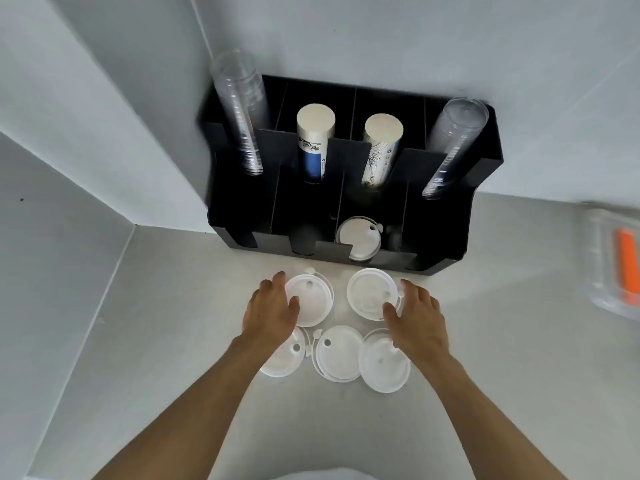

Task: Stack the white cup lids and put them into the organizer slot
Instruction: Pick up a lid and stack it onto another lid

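Observation:
Several white cup lids lie on the grey counter in front of a black organizer (446,237). My left hand (272,311) rests on the left edge of the far left lid (311,299), fingers spread around its rim. My right hand (415,317) touches the right edge of the far right lid (370,292), thumb on top. Three more lids lie nearer me: one (282,362) partly under my left wrist, a middle one (341,353) and a right one (382,365). One white lid (356,239) sits in the organizer's third front slot.
The organizer's back slots hold two stacks of clear cups (240,109) (453,143) and two stacks of paper cups (313,143) (379,150). A clear box with an orange item (620,265) sits at the right edge. Walls close in at the left and behind.

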